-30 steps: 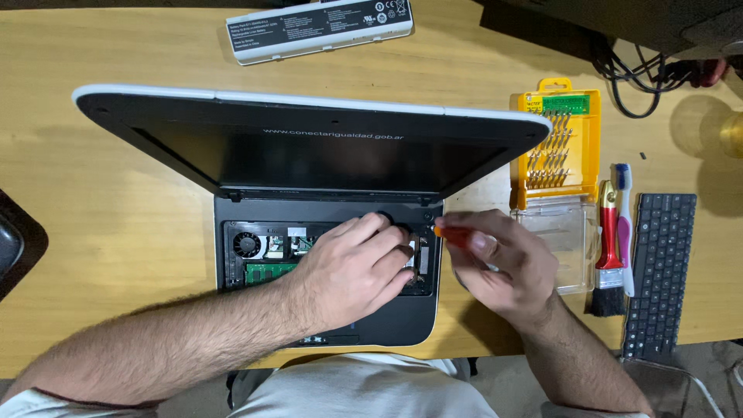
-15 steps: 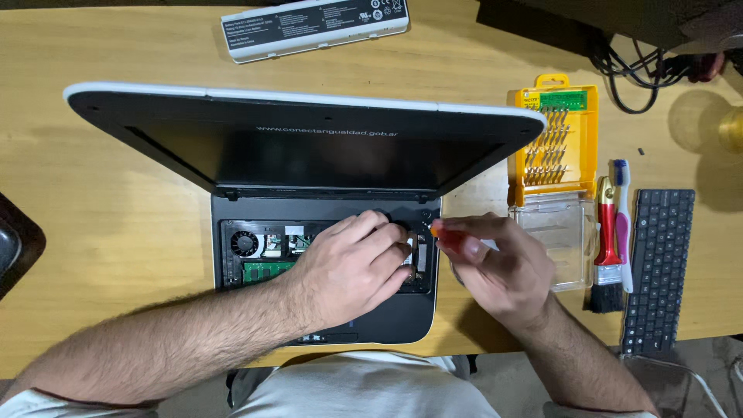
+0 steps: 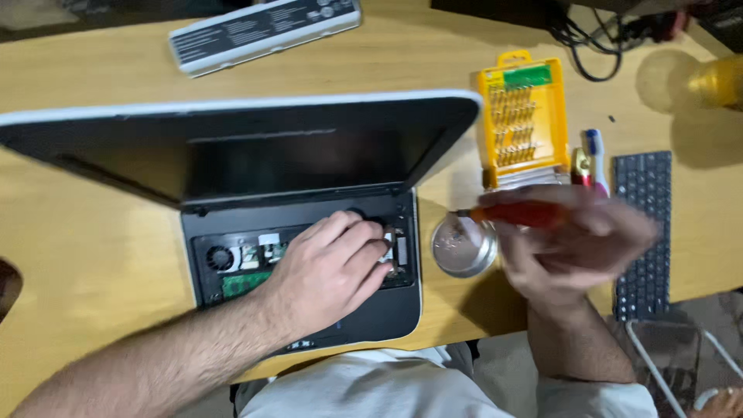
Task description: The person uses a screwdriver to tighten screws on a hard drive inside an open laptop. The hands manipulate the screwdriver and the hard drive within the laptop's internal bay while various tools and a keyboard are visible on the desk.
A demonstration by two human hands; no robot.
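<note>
You are at a broad, pale wooden desk (image 3: 93, 178) that fills the view; nothing of the room shows beyond its far edge except dark gear and a tangle of black cables (image 3: 596, 39) at the far right. The largest thing on it is the opened laptop (image 3: 232, 155), its dark lid tilted back and its base stripped of the keyboard, so the fan (image 3: 219, 258) and green circuit board (image 3: 244, 282) lie bare at the left of the well. Your left hand (image 3: 329, 271) rests flat in that well, fingers spread over the right part of the exposed boards. Far left lies a long grey battery pack (image 3: 263, 31). Right of the laptop stands a yellow case of screwdriver bits (image 3: 522, 116), and further right the loose black keyboard (image 3: 642, 224) lies on the desk. Just right of the laptop's base sits a small round metal dish (image 3: 463, 246). Your right hand (image 3: 576, 244), blurred, hovers beside the dish, closed around an orange-handled screwdriver (image 3: 518, 214) whose tip points left over the dish.
</note>
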